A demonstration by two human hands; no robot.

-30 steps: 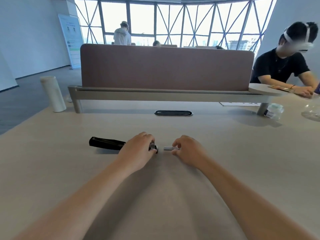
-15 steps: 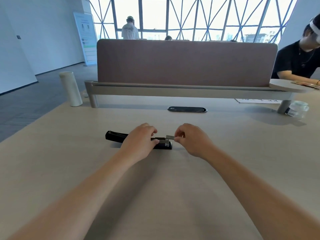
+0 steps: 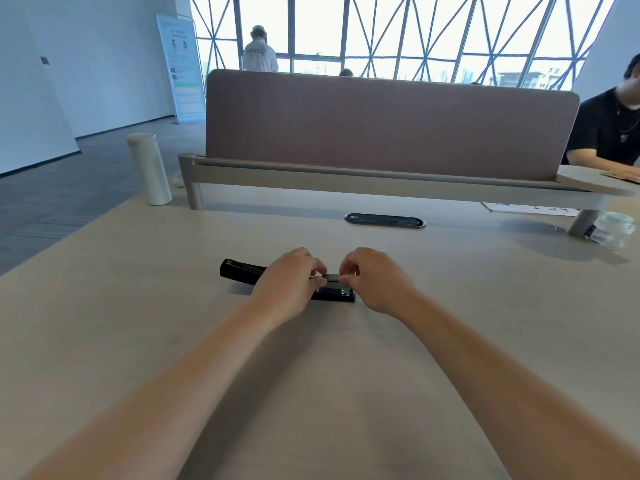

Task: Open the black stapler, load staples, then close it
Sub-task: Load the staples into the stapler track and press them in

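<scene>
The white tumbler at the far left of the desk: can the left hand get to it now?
Probably yes. The desk between the left hand and the white tumbler is bare, though that hand rests on the black stapler.

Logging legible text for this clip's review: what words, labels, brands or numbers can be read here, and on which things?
Nothing can be read for certain.
Standing banner by the window: printed lines and pictures, too blurred.
Paper sheet under the divider shelf: dark marks, too small.
Bottle lying at the right: label unreadable.
Back of the standing person's shirt: faint print, blurred.
Black stapler: no readable marking.
</scene>
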